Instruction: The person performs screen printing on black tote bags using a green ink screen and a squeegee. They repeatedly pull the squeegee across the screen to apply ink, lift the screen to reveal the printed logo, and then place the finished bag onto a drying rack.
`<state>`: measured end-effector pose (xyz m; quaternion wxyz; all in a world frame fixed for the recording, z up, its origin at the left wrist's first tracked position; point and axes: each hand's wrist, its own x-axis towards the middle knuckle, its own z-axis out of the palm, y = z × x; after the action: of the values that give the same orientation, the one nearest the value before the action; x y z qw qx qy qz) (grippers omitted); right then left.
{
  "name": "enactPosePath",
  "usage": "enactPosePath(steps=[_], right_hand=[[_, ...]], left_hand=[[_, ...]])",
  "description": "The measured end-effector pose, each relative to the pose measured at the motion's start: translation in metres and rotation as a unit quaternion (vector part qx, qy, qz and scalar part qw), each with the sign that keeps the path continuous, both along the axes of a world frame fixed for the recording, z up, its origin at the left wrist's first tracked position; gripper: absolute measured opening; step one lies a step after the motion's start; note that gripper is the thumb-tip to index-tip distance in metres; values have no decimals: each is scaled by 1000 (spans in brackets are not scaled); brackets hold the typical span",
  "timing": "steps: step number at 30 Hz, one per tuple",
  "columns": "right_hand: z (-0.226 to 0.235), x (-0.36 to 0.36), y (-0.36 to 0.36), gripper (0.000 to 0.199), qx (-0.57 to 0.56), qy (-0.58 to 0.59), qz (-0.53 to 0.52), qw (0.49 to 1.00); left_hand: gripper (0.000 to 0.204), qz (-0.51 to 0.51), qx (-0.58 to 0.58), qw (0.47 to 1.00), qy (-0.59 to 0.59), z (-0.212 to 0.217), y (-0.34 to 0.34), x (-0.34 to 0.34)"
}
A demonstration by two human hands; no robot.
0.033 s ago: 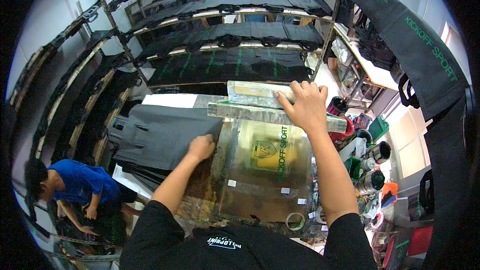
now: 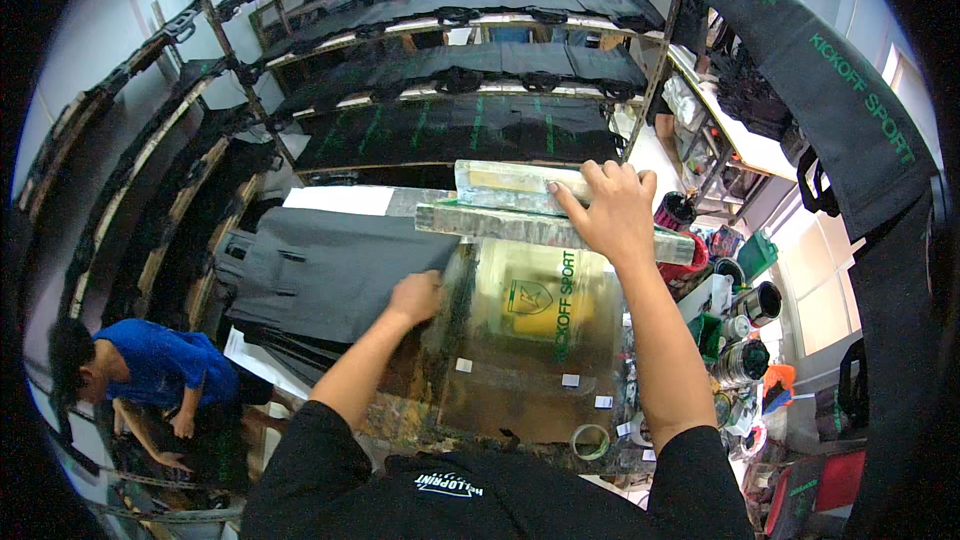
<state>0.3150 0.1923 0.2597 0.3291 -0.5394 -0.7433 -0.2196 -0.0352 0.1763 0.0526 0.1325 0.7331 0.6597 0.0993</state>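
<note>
A screen-printing frame stands before me, with a yellowish mesh and a green design on it. Along its far side runs an ink-stained bar, and a pale squeegee rests against that bar. My right hand is closed over the squeegee's right end, thumb on the near side. To the left of the frame lies a stack of dark grey fabric bags. My left hand is closed at the right edge of the top bag, beside the frame. Its fingertips are hidden.
A roll of tape lies at the frame's near edge. Ink cans and tubs crowd the right side. Racks of dark bags rise behind and left. A person in a blue shirt bends at the lower left; others work far back.
My left hand has shifted slightly right, and the top bag's edge has moved with it toward the frame. My right hand and the squeegee have stayed in place.
</note>
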Motion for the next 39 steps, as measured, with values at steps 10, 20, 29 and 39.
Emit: enactPosePath(steps=[10, 20, 29, 39], right_hand=[[-2, 0, 7, 54, -34, -17, -9, 999], [-6, 3, 21, 61, 7, -25, -2, 1000], [-7, 5, 20, 63, -14, -21, -4, 1000], [-7, 2, 16, 58, 22, -42, -16, 999]], left_hand=[[42, -110, 68, 978, -164, -117, -45, 174], [113, -287, 6, 957, 33, -145, -115, 153], [118, -304, 26, 952, -25, -151, -133, 184], [126, -301, -65, 951, -31, -138, -143, 181]])
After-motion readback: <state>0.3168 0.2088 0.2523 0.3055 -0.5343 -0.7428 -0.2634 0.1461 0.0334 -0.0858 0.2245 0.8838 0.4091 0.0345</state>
